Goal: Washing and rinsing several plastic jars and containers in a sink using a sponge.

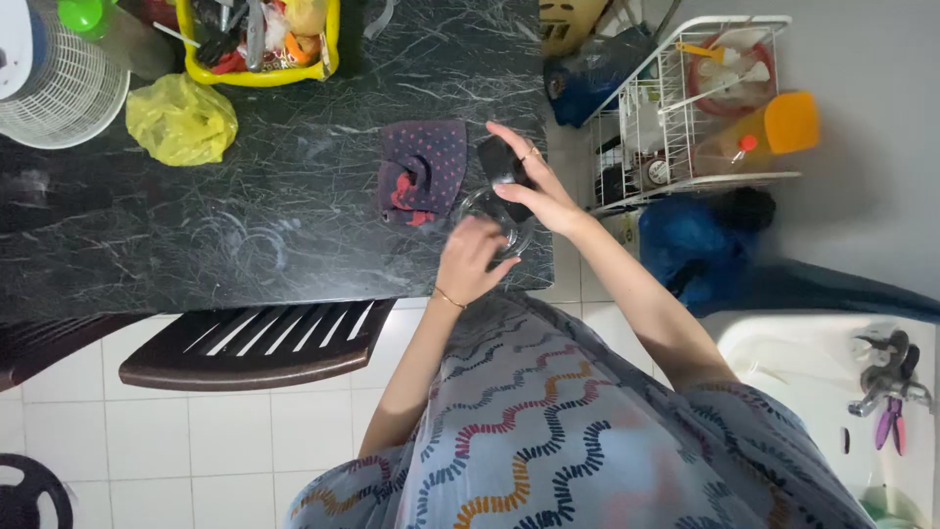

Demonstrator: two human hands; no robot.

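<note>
Both arms extended forward, elbows slightly bent, forearms bare. Left hand (472, 260): palm down, fingers curled inward, knuckles toward camera, thin bracelet at the wrist. Right hand (534, 181): higher and further out, wrist cocked, fingers stretched forward and partly spread, ring on one finger, thumb side facing the left hand. Hands near each other, not touching.

Under the left grip (472, 260) sits a clear glass bowl (499, 220), smooth and glossy. The right grip (534, 181) closes on a dark matt block (501, 167). Just beside them lies a soft dotted cloth (423, 168) on the polished black marble tabletop (294, 196). Farther off, a crinkled yellow plastic bag (181, 120).
</note>
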